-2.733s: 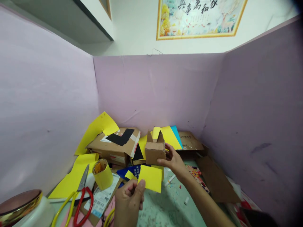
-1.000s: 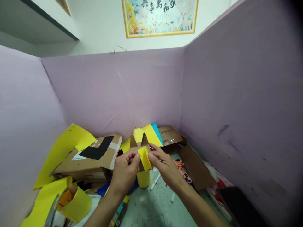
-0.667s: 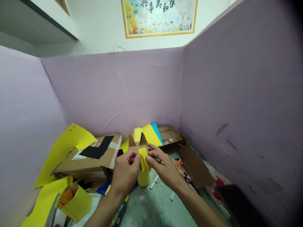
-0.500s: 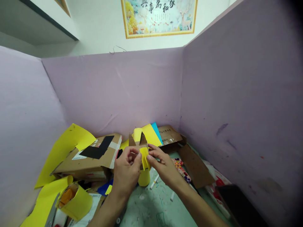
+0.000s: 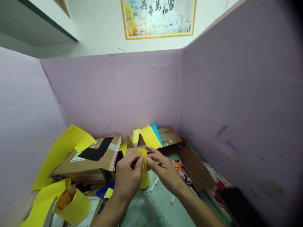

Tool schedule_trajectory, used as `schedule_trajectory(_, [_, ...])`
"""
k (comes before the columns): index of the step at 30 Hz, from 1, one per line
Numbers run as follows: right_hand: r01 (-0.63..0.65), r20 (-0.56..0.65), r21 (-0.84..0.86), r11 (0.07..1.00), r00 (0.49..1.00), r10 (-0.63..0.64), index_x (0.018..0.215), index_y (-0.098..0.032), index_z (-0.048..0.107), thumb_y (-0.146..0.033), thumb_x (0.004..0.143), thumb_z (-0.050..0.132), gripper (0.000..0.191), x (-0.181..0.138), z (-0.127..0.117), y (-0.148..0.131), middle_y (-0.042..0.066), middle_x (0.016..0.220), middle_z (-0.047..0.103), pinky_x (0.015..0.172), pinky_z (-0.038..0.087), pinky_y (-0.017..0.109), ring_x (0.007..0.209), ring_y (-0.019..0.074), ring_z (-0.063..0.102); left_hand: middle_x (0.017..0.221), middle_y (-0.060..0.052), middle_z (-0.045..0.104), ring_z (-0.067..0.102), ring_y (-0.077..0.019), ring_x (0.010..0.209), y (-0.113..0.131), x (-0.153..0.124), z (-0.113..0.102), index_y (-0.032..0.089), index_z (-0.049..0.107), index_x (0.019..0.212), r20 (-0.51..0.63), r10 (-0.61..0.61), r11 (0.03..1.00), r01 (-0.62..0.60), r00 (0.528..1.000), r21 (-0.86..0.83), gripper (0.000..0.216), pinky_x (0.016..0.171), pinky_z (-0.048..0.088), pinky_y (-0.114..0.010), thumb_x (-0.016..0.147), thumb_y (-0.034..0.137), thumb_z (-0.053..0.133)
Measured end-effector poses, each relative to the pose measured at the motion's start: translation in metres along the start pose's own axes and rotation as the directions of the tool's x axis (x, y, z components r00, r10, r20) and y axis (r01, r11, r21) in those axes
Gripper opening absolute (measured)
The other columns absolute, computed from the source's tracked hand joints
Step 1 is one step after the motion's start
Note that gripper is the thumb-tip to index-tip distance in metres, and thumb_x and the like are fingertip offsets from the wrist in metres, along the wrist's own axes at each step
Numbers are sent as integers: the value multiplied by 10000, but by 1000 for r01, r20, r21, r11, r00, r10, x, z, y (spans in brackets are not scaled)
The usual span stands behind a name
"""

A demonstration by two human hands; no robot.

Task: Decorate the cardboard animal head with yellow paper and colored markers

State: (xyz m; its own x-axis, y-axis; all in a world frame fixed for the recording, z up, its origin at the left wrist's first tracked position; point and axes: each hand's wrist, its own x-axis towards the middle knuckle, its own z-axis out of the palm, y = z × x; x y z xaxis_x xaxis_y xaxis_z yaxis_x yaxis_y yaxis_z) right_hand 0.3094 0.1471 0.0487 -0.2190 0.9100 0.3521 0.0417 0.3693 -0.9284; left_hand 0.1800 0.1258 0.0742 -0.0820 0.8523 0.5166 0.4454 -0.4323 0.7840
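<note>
My left hand [image 5: 129, 175] and my right hand [image 5: 163, 170] meet at the middle of the view, both pinching a small folded piece of yellow paper [image 5: 144, 155]. Just behind my fingers stands a small cardboard box with two pointed ears [image 5: 134, 142], mostly hidden by my hands. Whether a finger also touches that box I cannot tell. A yellow paper-wrapped tube [image 5: 145, 180] stands on the table directly below my hands.
A flattened cardboard box with black paper [image 5: 91, 160] lies left, over yellow sheets [image 5: 62, 151]. A yellow-wrapped roll [image 5: 72, 205] sits bottom left. Brown cardboard [image 5: 195, 168], white chalk sticks [image 5: 155, 184] and a dark object [image 5: 239, 206] lie right. Purple partition walls [image 5: 236, 104] enclose the table.
Over 2.7 s the flat yellow square in my left hand was brought up to the eared box and folded narrow between both hands. The view has turned left and both hands have closed together.
</note>
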Motion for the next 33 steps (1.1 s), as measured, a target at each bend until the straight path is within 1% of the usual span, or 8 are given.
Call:
schedule_trajectory(4, [-30,13,-30,999,999,30,808,-184,712,-423,737,623,265,0,1,-3,147,1311,536,936,436,399,1269,275,437,687,-35,681,592,-183,646,-3,1,1,171,709,705,32,-49,998,50,998,-28,181,602,460,-265,753,253,555])
schedule_trajectory(9, [0,-55,-5,1000,998,0,849,-179,719,-396,787,555,280,2,1,0,133,1266,578,1010,372,405,1197,256,510,604,-4,611,561,-165,615,-5,4,-5,166,715,745,127,-81,992,93,989,-88,231,575,446,-247,785,313,542])
schedule_trajectory(15, [-9,-15,-49,999,1000,9,955,-166,697,-455,738,604,373,0,2,-4,139,1282,561,927,436,412,1168,300,518,563,13,549,504,-145,566,-4,3,-6,167,680,646,134,-123,984,138,983,-111,190,524,399,-230,745,292,576])
schedule_trajectory(18, [2,-65,-15,1000,998,-3,937,-162,685,-440,799,516,354,3,2,0,119,1116,660,901,449,403,1050,273,586,624,-2,592,541,-164,625,-1,4,-10,176,652,644,96,-129,982,141,987,-128,202,576,423,-243,756,320,566])
schedule_trajectory(22, [-46,-98,9,999,994,46,744,-161,667,-427,793,508,314,10,-2,7,91,915,711,764,497,370,875,261,636,860,-20,628,555,-185,830,-6,11,-26,185,606,659,-82,-178,973,163,981,-165,154,684,422,-237,735,317,588])
schedule_trajectory(24, [-62,-113,16,998,992,63,622,-165,628,-399,761,545,284,13,-4,9,96,952,707,793,485,363,910,265,632,750,-6,607,550,-172,718,-13,15,-33,186,584,691,-131,-264,948,232,956,-218,176,606,423,-246,757,346,554])
schedule_trajectory(27, [-78,-126,14,997,989,79,588,-169,608,-380,743,556,267,17,-5,11,104,976,702,810,472,360,936,266,626,540,52,500,486,-132,516,-24,17,-35,184,546,665,-111,-364,899,318,925,-300,193,496,397,-239,759,353,552])
schedule_trajectory(33, [-58,-144,-59,997,988,49,768,-165,658,-492,771,537,349,19,-5,10,76,836,688,705,463,324,790,229,616,582,66,519,503,-85,500,-30,20,-28,148,560,695,-84,-461,830,396,884,-392,188,492,414,-217,842,263,583])
